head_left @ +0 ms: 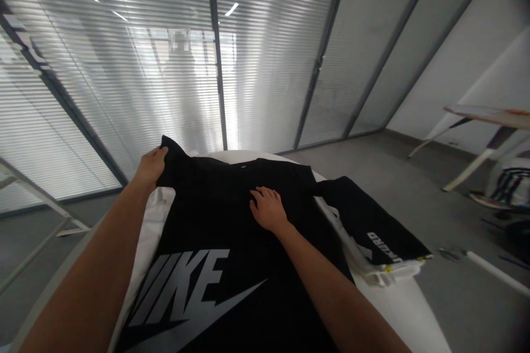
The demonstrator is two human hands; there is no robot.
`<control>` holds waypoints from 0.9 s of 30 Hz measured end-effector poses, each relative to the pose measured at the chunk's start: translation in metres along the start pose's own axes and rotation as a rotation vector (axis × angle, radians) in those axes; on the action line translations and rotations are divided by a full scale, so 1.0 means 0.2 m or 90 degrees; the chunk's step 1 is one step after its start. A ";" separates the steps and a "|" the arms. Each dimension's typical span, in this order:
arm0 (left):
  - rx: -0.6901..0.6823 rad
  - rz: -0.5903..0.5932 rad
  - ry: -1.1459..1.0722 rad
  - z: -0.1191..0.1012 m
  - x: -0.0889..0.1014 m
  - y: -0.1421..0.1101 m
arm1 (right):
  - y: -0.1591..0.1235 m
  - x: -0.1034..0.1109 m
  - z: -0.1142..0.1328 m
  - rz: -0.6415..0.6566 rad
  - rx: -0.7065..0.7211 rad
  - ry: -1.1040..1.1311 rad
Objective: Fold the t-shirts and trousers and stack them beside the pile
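A black T-shirt [223, 220] with a large grey logo lies spread on a white round table [406, 298]. My left hand [152, 165] is closed on the shirt's far left corner, near the shoulder. My right hand [268, 207] lies flat on the shirt's upper middle, fingers spread, holding nothing.
A stack of folded clothes [372, 231], black on top with white lettering, sits at the table's right edge. Glass walls with blinds [165, 66] stand behind the table. A desk [484, 121] and a bag [509, 185] are at the far right. Grey floor surrounds the table.
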State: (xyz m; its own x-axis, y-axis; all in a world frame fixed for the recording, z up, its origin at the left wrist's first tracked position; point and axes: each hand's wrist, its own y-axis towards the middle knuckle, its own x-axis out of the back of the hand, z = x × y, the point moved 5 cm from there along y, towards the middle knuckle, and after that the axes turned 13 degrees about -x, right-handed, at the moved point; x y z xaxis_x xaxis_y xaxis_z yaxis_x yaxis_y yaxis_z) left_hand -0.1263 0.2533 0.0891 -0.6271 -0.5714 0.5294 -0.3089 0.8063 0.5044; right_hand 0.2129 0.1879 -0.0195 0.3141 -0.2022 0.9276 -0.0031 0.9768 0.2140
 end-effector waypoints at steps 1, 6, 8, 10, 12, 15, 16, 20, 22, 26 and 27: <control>-0.013 0.020 -0.016 -0.04 -0.04 0.01 | 0.00 0.00 0.00 0.000 0.000 0.001; -0.151 0.118 0.050 -0.25 -0.22 -0.02 | 0.00 0.00 0.00 0.004 -0.002 0.003; -0.205 0.165 0.073 -0.31 -0.31 -0.08 | 0.00 0.00 -0.01 0.002 0.000 0.006; -0.248 0.198 0.099 -0.33 -0.38 -0.15 | 0.00 0.00 -0.01 0.001 0.000 0.007; -0.269 0.228 0.136 -0.32 -0.45 -0.22 | 0.00 0.00 -0.01 0.003 -0.001 0.009; -0.251 0.281 0.210 -0.27 -0.51 -0.30 | 0.00 -0.01 -0.01 0.002 -0.001 0.010; -0.238 0.300 0.238 -0.25 -0.52 -0.33 | 0.00 -0.01 -0.01 0.001 -0.001 0.011; -0.237 0.367 0.301 -0.20 -0.52 -0.39 | 0.01 -0.02 -0.01 -0.004 0.002 0.013; -0.275 0.345 0.299 -0.19 -0.49 -0.41 | 0.01 -0.01 -0.01 -0.005 0.004 0.013; -0.376 0.203 0.314 -0.15 -0.42 -0.41 | 0.00 -0.01 -0.01 -0.007 0.005 0.009; -0.396 0.182 0.323 -0.12 -0.42 -0.41 | 0.00 -0.01 -0.01 -0.008 0.005 0.008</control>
State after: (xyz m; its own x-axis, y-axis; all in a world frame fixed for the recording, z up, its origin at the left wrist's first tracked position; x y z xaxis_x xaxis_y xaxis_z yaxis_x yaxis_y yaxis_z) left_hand -0.0310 0.2305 0.0201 -0.1786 -0.4770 0.8606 0.3544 0.7848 0.5085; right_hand 0.2144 0.1880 -0.0211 0.3260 -0.2133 0.9210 -0.0064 0.9737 0.2277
